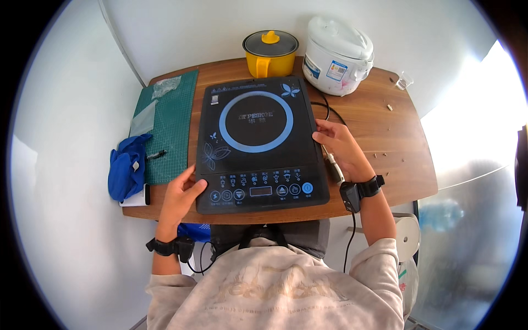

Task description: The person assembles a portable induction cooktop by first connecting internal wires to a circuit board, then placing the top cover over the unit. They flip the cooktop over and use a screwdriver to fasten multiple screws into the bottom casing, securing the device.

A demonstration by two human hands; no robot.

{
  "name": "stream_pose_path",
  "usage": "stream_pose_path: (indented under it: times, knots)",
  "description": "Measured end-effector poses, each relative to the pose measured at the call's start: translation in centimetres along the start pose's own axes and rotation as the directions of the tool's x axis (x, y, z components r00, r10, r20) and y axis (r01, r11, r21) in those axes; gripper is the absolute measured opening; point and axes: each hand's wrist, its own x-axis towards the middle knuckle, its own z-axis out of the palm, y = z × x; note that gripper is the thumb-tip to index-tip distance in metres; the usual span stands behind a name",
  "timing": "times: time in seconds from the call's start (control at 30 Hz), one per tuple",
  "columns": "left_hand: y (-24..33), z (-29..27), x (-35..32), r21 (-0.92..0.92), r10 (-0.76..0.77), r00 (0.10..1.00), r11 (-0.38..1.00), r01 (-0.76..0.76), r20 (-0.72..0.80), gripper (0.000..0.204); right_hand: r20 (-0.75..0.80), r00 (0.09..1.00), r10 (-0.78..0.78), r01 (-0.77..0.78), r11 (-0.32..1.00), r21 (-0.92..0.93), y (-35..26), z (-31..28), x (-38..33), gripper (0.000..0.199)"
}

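Observation:
A black induction cooker (258, 159) with a blue ring and butterfly patterns lies over the table in front of me. Its control panel, with a row of round buttons, faces my body. My left hand (180, 197) grips the lower left edge, thumb on top and the other fingers partly hidden at the side. On the right edge, higher up, my right hand (338, 146) holds on with thumb and fingers pinched at the rim. A black power cord (337, 114) runs out behind the cooker's right side. A pale, plug-like piece (334, 168) sits below my right palm.
A yellow pot (272, 63) with a glass lid and a white rice cooker (337, 58) stand behind on the wooden table (399, 140). To the left are a green cutting mat (170, 124) and a blue cloth (127, 168). Small bits and a clear cup (404, 81) lie right.

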Motion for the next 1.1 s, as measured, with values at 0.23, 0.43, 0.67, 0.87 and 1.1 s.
stream_pose_path:
  times: [0.23,0.43,0.67,0.87,1.1]
  knots:
    - [-0.4,1.5,1.3,0.197,0.085,0.996,0.977,-0.078,-0.03,0.056,-0.032,0.999,0.03,-0.029,0.999,0.042,1.7,-0.8,1.6,0.044]
    - [-0.4,1.3,1.5,0.264,0.067,0.997,0.963,-0.053,-0.045,0.058,-0.035,0.999,0.007,-0.008,0.999,-0.032,2.3,-0.6,2.1,0.041]
    - [0.2,1.1,1.6,0.331,0.06,0.998,0.943,-0.046,-0.033,0.054,-0.101,0.995,-0.001,-0.01,0.994,-0.108,3.3,-0.5,2.2,0.038]
    - [0.1,0.9,1.4,0.273,-0.013,0.999,0.962,0.023,-0.039,0.052,-0.096,0.992,0.078,-0.088,0.99,-0.112,1.3,0.9,1.0,0.037]
    - [-0.9,-0.4,-0.9,0.237,-0.034,0.999,0.971,0.041,-0.035,0.052,-0.074,0.996,0.04,-0.058,0.961,-0.269,1.8,1.2,-1.2,0.043]
